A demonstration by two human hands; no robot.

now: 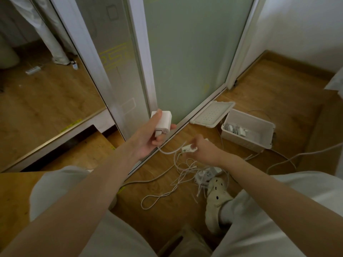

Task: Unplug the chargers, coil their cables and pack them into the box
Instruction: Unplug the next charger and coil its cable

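Observation:
My left hand (148,138) grips a white charger block (163,122), raised above the floor near the glass door. Its white cable (168,152) runs down to my right hand (203,151), which pinches a small white plug piece (189,149) over a tangle of white cables (185,169). A white power strip (206,174) lies under the tangle on the wooden floor. The white box (258,127) stands open to the right with a couple of chargers (235,129) inside. Its lid (211,114) leans beside it against the door track.
A frosted glass door (189,52) and its metal track rise just ahead, with a mirror (42,86) on the left. My foot in a cream clog (217,197) rests next to the power strip. More white cables (289,156) trail across the floor to the right.

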